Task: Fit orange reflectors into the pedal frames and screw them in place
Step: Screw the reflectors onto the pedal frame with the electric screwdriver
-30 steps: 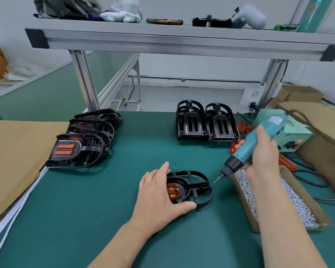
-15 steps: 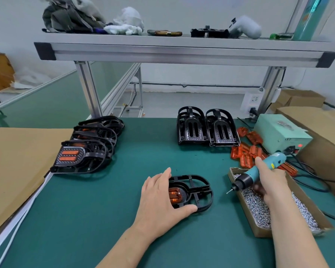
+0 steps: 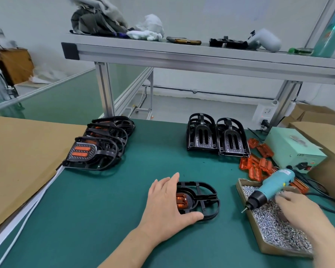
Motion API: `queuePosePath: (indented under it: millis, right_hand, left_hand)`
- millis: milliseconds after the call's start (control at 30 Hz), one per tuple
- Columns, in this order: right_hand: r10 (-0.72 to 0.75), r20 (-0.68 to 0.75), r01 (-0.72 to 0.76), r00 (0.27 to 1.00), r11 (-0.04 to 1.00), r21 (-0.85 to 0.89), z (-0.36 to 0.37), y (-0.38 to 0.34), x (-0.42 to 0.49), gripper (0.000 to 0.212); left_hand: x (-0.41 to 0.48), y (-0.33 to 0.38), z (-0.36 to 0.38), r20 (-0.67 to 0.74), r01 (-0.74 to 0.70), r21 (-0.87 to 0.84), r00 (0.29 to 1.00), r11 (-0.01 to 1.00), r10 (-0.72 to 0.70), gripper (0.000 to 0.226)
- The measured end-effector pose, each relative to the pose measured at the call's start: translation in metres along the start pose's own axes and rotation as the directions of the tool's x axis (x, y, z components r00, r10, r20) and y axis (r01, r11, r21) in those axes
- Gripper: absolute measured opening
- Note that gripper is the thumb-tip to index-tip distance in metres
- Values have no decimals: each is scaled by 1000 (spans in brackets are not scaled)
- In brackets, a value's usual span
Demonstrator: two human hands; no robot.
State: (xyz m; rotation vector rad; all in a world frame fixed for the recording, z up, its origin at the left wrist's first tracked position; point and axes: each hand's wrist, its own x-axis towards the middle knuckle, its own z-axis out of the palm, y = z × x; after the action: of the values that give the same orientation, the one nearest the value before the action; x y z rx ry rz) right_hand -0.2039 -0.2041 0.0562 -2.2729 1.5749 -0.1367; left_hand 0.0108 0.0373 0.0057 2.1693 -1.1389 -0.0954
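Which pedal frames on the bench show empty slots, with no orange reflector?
The pair of upright frames at the back centre. The front frame of the left stack and the frame under the left hand both show orange.

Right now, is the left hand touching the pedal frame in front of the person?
Touching. The head view shows the left hand lying over the left end of the pedal frame, with its thumb against the near rim.
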Motion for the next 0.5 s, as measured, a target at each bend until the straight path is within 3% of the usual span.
queuePosePath:
  millis: [67,167,400,500]
  right_hand:
    - [-68,95,71,993,997,-30,-5,-3,-8,3]
    - [-93,168,114,981,986,-122,-7,-11,-16,16]
    - [-93,128,102,987,993,-65,-14,-20,-21,23]
    - [-116,47,118,992,993,-33,-17,-21,-22,30]
  left_hand:
    - [0,0,0,-5,0,-1,1000,1000,0,122]
    - [0,0,0,-14,-3,-6,1000,1000,3,122]
    - [0,0,2,-33,-27,14,999,1000,28,118]
    - [0,0,2,-49,-32,6,998,999,32,108]
